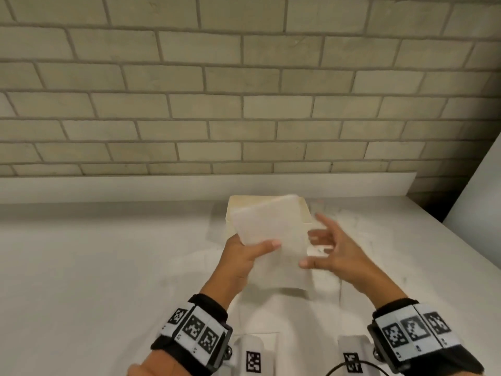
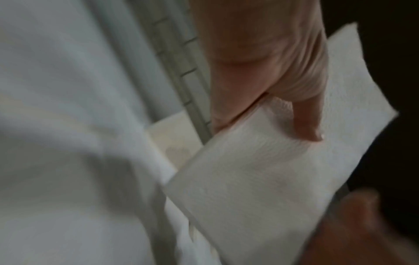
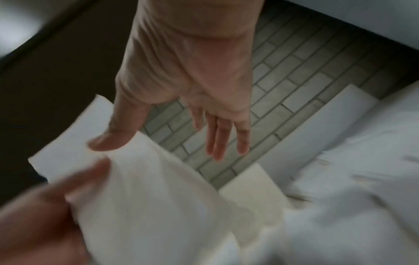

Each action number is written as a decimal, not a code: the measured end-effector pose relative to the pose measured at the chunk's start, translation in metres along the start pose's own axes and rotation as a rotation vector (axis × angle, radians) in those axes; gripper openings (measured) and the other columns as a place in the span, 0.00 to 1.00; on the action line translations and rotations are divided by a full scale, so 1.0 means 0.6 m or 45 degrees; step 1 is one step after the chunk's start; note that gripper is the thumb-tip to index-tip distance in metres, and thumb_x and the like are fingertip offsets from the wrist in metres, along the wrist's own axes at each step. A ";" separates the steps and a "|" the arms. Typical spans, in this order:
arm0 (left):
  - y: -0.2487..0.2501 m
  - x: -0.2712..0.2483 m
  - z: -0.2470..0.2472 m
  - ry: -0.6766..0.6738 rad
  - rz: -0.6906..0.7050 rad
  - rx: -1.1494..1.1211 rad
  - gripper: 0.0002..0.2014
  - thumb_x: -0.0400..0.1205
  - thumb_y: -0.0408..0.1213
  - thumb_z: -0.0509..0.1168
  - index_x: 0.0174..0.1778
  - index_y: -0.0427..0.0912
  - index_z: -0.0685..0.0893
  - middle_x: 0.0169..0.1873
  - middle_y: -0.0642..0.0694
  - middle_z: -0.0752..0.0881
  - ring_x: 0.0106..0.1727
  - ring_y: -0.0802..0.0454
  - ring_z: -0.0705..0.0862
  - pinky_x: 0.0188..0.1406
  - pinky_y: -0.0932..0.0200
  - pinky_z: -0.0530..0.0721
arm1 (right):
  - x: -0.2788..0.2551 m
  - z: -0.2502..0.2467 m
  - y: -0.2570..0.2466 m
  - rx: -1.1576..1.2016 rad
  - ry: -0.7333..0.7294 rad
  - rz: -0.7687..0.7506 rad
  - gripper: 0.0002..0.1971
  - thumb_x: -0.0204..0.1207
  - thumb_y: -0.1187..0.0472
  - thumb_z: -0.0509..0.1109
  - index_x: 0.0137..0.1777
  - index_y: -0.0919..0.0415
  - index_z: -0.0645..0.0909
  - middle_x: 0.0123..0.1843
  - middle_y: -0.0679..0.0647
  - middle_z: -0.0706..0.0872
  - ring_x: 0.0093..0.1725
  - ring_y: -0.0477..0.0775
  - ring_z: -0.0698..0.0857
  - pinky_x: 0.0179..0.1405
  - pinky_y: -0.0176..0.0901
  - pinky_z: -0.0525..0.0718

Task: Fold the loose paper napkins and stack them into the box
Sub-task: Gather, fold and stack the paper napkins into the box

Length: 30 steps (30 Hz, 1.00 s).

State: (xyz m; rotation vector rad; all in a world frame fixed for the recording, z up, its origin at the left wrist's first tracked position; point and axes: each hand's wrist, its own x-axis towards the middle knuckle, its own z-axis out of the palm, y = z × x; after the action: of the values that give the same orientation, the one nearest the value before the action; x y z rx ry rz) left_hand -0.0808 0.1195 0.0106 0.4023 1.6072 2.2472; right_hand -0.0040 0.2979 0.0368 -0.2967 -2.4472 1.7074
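Closest to the person, near the front edge of the white counter [image 1: 81, 267], both wrists come up from below. The left hand [image 1: 241, 259] pinches the napkin [image 1: 267, 221] at its near left corner, thumb on top and fingers under it. The wrist view shows a finger [image 2: 306, 123] pressed on the paper. The right hand [image 1: 333, 251] is loose, fingers spread and straight, holding nothing. Its thumb [image 3: 113, 136] is just beside the napkin's near right edge; whether it touches is too blurry to tell.

The napkin looks folded into a flat square. It is held up in the air, tilted, with its far edge higher. It is blurred, so the exact fold cannot be seen.

Just past the hands sits the box [image 1: 305, 213], a cream open box near the back edge of the counter, below the brick wall [image 1: 244, 104]. The napkin hangs over the box and hides most of it.

So the box lies straight ahead of the hands, under the paper. The left hand is the one that has the napkin, so it is the hand to lower it in. The square should line up with the box walls, or a corner could catch on the rim.
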 end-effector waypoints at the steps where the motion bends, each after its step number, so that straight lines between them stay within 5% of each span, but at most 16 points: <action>1: -0.007 0.001 0.000 -0.030 -0.024 -0.177 0.25 0.65 0.29 0.78 0.59 0.37 0.83 0.53 0.41 0.89 0.56 0.43 0.87 0.51 0.52 0.87 | 0.000 0.005 0.016 -0.095 -0.128 0.090 0.41 0.54 0.62 0.87 0.66 0.44 0.73 0.58 0.46 0.83 0.58 0.47 0.82 0.52 0.36 0.81; 4: -0.021 0.005 -0.008 -0.034 -0.074 -0.441 0.36 0.60 0.36 0.81 0.65 0.34 0.80 0.58 0.37 0.87 0.59 0.41 0.86 0.52 0.49 0.88 | 0.006 0.015 0.050 -0.132 -0.158 0.210 0.13 0.61 0.64 0.83 0.44 0.53 0.86 0.49 0.54 0.90 0.48 0.52 0.88 0.50 0.45 0.87; 6: -0.022 0.001 -0.031 0.026 -0.055 -0.433 0.29 0.66 0.33 0.79 0.64 0.34 0.81 0.57 0.37 0.88 0.60 0.40 0.86 0.55 0.48 0.87 | 0.015 0.005 0.064 0.138 0.020 0.213 0.08 0.63 0.68 0.80 0.41 0.61 0.87 0.48 0.63 0.91 0.45 0.60 0.89 0.48 0.50 0.88; 10: -0.027 -0.005 -0.090 0.167 -0.087 0.142 0.14 0.70 0.27 0.74 0.51 0.39 0.87 0.48 0.40 0.91 0.51 0.44 0.90 0.50 0.56 0.88 | 0.024 -0.013 0.082 0.665 0.169 0.241 0.10 0.69 0.74 0.72 0.49 0.66 0.83 0.51 0.63 0.88 0.51 0.62 0.86 0.57 0.52 0.83; 13: -0.047 0.001 -0.099 0.145 -0.154 0.441 0.13 0.70 0.26 0.76 0.45 0.46 0.86 0.46 0.46 0.91 0.46 0.53 0.89 0.42 0.65 0.87 | 0.027 0.007 0.112 0.689 0.100 0.297 0.18 0.60 0.71 0.79 0.51 0.66 0.82 0.46 0.60 0.89 0.46 0.59 0.87 0.47 0.48 0.85; 15: -0.065 0.006 -0.094 0.175 -0.207 0.437 0.16 0.67 0.26 0.78 0.46 0.45 0.86 0.45 0.46 0.90 0.47 0.49 0.89 0.45 0.60 0.87 | 0.027 0.025 0.123 0.519 -0.001 0.359 0.22 0.53 0.69 0.83 0.48 0.65 0.84 0.41 0.60 0.91 0.40 0.59 0.89 0.38 0.48 0.87; 17: -0.073 0.010 -0.089 0.203 -0.217 0.398 0.16 0.66 0.26 0.79 0.47 0.43 0.86 0.46 0.44 0.90 0.49 0.46 0.88 0.48 0.55 0.87 | 0.031 0.032 0.116 0.444 -0.020 0.354 0.15 0.60 0.74 0.80 0.47 0.65 0.86 0.40 0.60 0.91 0.38 0.58 0.89 0.34 0.45 0.86; 21: -0.057 0.022 -0.094 0.163 -0.174 0.222 0.13 0.68 0.21 0.76 0.43 0.41 0.88 0.40 0.47 0.91 0.46 0.46 0.88 0.43 0.60 0.87 | 0.050 0.005 0.102 0.674 0.035 0.232 0.22 0.56 0.69 0.79 0.52 0.61 0.85 0.44 0.57 0.92 0.43 0.57 0.90 0.38 0.46 0.89; 24: -0.059 0.029 -0.103 0.159 -0.198 0.263 0.16 0.67 0.21 0.76 0.45 0.43 0.87 0.45 0.46 0.89 0.47 0.48 0.87 0.44 0.59 0.86 | 0.052 0.002 0.116 0.481 -0.028 0.256 0.26 0.60 0.77 0.78 0.58 0.56 0.84 0.52 0.54 0.88 0.52 0.56 0.87 0.45 0.44 0.89; 27: -0.071 0.031 -0.100 0.114 -0.288 0.341 0.20 0.66 0.21 0.77 0.52 0.40 0.86 0.47 0.44 0.90 0.49 0.48 0.88 0.48 0.57 0.87 | 0.051 0.014 0.131 0.216 0.005 0.373 0.18 0.61 0.73 0.81 0.51 0.61 0.86 0.46 0.58 0.91 0.47 0.58 0.90 0.44 0.47 0.87; 30: -0.067 0.037 -0.099 0.110 -0.261 0.364 0.17 0.65 0.21 0.78 0.49 0.37 0.88 0.46 0.42 0.91 0.49 0.45 0.88 0.50 0.56 0.87 | 0.062 0.006 0.133 0.305 0.026 0.370 0.16 0.61 0.73 0.81 0.49 0.66 0.87 0.45 0.60 0.92 0.46 0.59 0.90 0.41 0.44 0.86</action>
State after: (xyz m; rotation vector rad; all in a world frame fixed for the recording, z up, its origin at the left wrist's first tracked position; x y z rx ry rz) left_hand -0.1212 0.0908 -0.0456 0.2021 1.9272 1.9139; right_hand -0.0347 0.3304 -0.0393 -0.6618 -2.2413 2.0755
